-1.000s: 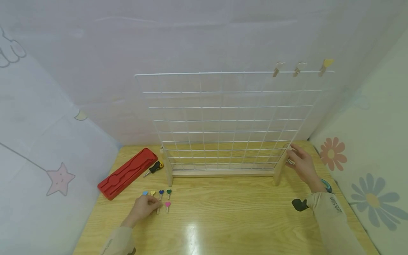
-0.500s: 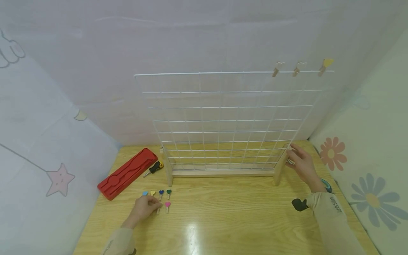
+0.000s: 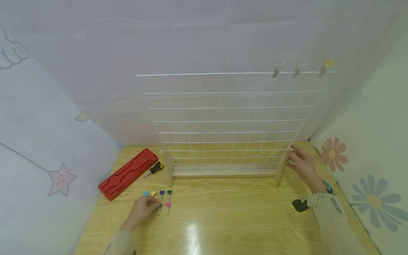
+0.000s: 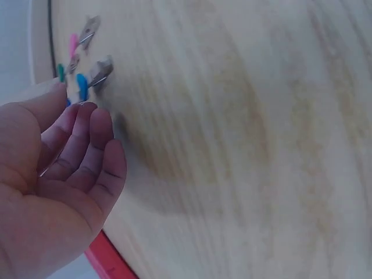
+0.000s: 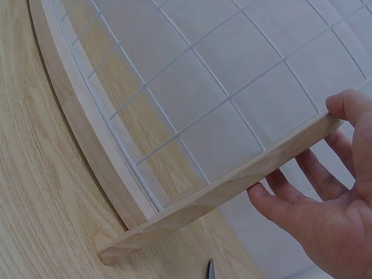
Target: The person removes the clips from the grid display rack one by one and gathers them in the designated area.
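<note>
My left hand (image 3: pixel 145 209) rests on the wooden table (image 3: pixel 223 219) with loosely bent fingers (image 4: pixel 87 139), holding nothing. Its fingertips lie beside a blue-tipped peg (image 4: pixel 87 84). Several small heart pegs (image 3: pixel 162 193) lie in a row just beyond it, with a pink one (image 3: pixel 168 204) to the right. My right hand (image 3: pixel 302 164) holds the right wooden post (image 5: pixel 232 186) of the white wire grid (image 3: pixel 223 117), thumb (image 5: pixel 349 107) on the post's end and fingers behind it.
A red case (image 3: pixel 127 173) and a small screwdriver (image 3: pixel 154 167) lie at the back left. Three pegs, one of them yellow (image 3: pixel 326 66), are clipped to the grid's top right. A black object (image 3: pixel 299 204) lies by my right sleeve. Cloth walls enclose the table.
The left hand's fingers have shifted slightly, and a blue-tipped peg now shows at its fingertips. The right hand has stayed on the post.
</note>
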`<state>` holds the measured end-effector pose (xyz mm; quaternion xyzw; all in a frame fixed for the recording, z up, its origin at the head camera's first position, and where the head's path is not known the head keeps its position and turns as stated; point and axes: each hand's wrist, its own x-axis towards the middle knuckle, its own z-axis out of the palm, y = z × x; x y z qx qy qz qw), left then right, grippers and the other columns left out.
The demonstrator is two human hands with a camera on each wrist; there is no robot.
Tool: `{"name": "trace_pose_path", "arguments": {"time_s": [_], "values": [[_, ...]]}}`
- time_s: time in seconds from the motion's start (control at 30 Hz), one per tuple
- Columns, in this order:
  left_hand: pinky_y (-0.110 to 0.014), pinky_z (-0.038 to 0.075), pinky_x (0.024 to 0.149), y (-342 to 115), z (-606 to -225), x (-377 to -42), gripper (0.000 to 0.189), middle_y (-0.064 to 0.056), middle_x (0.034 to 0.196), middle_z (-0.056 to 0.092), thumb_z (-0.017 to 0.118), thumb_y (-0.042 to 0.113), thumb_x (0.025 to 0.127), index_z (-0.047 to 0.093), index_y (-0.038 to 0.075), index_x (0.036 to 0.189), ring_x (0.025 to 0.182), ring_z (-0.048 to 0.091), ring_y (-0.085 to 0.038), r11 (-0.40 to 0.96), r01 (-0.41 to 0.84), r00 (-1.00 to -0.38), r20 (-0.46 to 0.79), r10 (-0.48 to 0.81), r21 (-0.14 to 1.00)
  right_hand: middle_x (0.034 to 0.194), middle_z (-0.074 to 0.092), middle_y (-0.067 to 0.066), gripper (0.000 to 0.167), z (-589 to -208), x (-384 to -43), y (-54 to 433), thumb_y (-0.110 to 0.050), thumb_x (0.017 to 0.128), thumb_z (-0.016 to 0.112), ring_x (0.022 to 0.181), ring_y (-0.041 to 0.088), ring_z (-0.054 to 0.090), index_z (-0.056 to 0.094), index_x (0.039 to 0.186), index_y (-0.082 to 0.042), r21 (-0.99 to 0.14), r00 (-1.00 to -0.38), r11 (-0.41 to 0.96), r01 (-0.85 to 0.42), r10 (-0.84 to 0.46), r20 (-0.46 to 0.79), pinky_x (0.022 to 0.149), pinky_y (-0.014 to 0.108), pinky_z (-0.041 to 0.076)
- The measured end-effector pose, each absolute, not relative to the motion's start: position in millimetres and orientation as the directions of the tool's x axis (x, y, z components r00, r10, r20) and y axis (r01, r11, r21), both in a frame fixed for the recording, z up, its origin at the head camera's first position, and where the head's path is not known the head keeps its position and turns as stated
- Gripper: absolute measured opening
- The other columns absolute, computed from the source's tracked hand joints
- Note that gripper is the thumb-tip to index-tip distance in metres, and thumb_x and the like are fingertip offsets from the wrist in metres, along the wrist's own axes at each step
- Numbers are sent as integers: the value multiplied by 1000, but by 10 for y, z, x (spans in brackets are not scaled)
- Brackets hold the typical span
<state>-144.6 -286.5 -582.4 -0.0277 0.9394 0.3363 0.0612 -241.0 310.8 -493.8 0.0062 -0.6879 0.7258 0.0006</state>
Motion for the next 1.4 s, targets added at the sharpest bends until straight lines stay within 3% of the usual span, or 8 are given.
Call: {"name": "trace_pose_path", "arguments": {"time_s": [0.27,0.53,0.73,0.9,1.4], "values": [[-25,46,55,-2837,-5472,-1609,9,-5,76,67,69,13,89,70,4,90,64,61,-18,698,-4,-996,-62,58,716,108,57,-12,67,-4954,-2417,3119,-21,98,55,95,2,61,19,151,0,-998,-1000,-67,-17,-22,18,77,23,54],[-26,53,66,-2541,-4851,-1861,20,-7,85,70,67,13,91,68,-2,103,77,67,-27,614,174,-974,45,220,770,108,57,-12,66,-4929,-2390,3108,-20,98,56,95,2,61,22,151,-2,-997,-1000,-77,-22,-19,23,76,23,54],[-29,53,72,-2168,-4378,-2049,24,-4,92,70,69,23,90,69,5,106,82,66,-17,586,268,-945,91,314,765,106,59,-12,65,-4915,-2391,3097,-18,98,56,93,3,62,22,150,1,-994,-999,-103,-29,-13,30,75,23,54],[-34,52,77,-1830,-3973,-2160,27,-1,96,69,69,25,90,69,8,111,86,64,-15,561,365,-906,146,396,743,106,58,-12,67,-4911,-2385,3089,-20,98,56,94,3,61,19,151,2,-996,-1000,-81,-23,-14,24,75,23,54],[-30,52,76,-1035,-2889,-2394,26,-3,96,70,71,17,88,68,5,111,86,64,-13,460,589,-777,310,548,664,108,57,-11,66,-4896,-2375,3079,-21,99,55,95,2,61,21,150,1,-997,-999,-67,-29,-17,30,76,23,54]]}}
